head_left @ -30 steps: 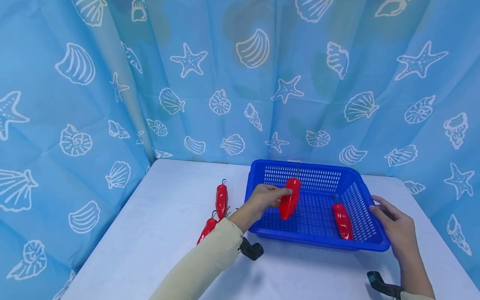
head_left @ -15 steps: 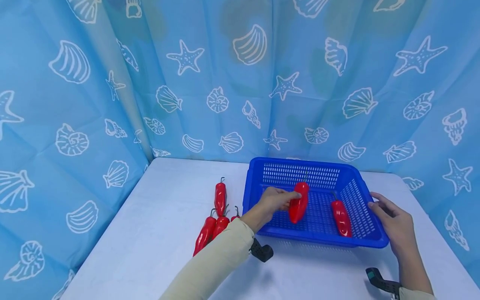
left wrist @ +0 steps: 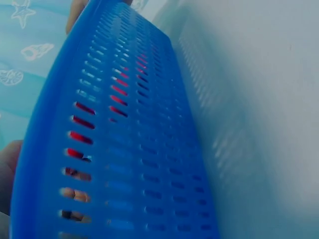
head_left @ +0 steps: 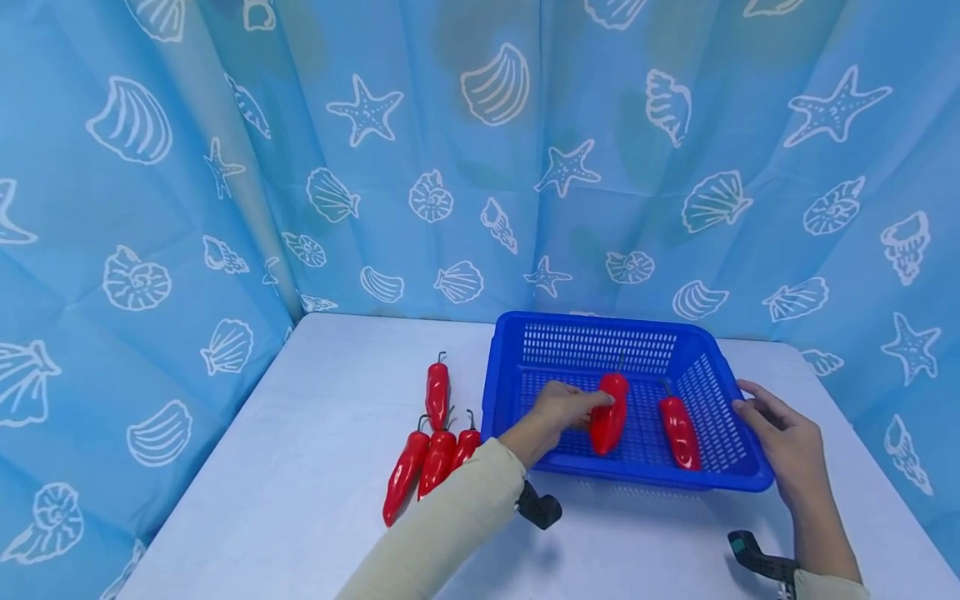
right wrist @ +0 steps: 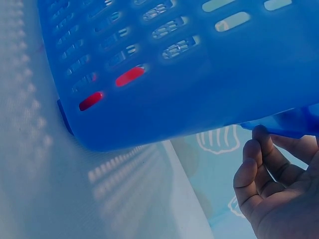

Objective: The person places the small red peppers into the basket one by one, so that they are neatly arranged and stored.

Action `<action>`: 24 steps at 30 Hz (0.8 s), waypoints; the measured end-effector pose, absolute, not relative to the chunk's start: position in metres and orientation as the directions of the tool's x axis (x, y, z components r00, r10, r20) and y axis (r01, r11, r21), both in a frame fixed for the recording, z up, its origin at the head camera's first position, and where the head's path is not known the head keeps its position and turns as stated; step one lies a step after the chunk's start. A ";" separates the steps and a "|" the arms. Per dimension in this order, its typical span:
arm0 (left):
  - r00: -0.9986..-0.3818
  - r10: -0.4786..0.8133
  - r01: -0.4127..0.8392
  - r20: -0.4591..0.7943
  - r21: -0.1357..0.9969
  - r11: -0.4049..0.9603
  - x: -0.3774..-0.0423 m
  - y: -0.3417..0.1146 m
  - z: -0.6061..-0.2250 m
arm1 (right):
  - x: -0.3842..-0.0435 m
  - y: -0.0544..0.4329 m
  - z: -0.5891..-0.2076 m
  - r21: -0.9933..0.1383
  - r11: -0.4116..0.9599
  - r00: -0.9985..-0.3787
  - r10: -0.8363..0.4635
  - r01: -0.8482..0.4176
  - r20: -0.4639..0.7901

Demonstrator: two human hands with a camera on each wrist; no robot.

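Note:
In the head view my left hand (head_left: 562, 412) pinches a red chili pepper (head_left: 609, 425) between thumb and fingers, its stem pointing up and away. It holds the pepper low inside a blue plastic basket (head_left: 660, 477). Another red chili pepper (head_left: 680, 433) lies in the basket's right part. My right hand (head_left: 783, 437) grips the basket's right rim, thumb on top; the right wrist view shows its curled fingers (right wrist: 246, 177) under the rim. Through the slots of the basket wall (left wrist: 124, 144), red shows in the left wrist view, and part of my left hand (left wrist: 7, 169) appears at the edge.
Left of the basket, several red chili peppers lie on the white table (head_left: 315, 467): one farther back (head_left: 438, 396), the others bunched nearer (head_left: 407, 479), partly behind my left sleeve (head_left: 450, 525). A blue shell-patterned curtain (head_left: 420, 233) hangs behind the table and along its left side.
My left hand has moved right and lower into the basket with the chili pepper. More of the peppers on the table now show beside the sleeve. My right hand keeps its hold on the rim.

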State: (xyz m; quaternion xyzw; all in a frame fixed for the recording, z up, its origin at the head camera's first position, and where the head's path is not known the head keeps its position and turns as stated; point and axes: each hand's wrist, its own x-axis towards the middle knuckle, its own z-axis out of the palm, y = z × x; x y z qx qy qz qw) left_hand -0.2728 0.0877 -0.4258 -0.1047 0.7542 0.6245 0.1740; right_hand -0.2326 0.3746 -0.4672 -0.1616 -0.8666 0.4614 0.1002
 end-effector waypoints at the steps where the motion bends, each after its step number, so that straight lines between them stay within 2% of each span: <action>1: -0.917 0.056 -0.378 -0.394 0.906 0.194 -0.272 0.089 -0.426 | -0.232 0.374 -0.467 -0.832 0.521 -0.928 0.373 0.189 0.023; 11: -0.898 0.033 -0.422 -0.439 0.879 0.220 -0.272 0.106 -0.428 | -0.231 0.375 -0.467 -0.839 0.510 -0.929 0.369 0.188 0.017; 18: -0.882 0.093 -0.454 -0.463 0.885 0.099 -0.269 0.111 -0.423 | -0.230 0.376 -0.467 -0.852 0.488 -0.927 0.375 0.191 0.007; 24: -0.886 0.096 -0.437 -0.453 0.887 0.148 -0.269 0.110 -0.422 | -0.231 0.376 -0.466 -0.863 0.472 -0.930 0.366 0.180 0.006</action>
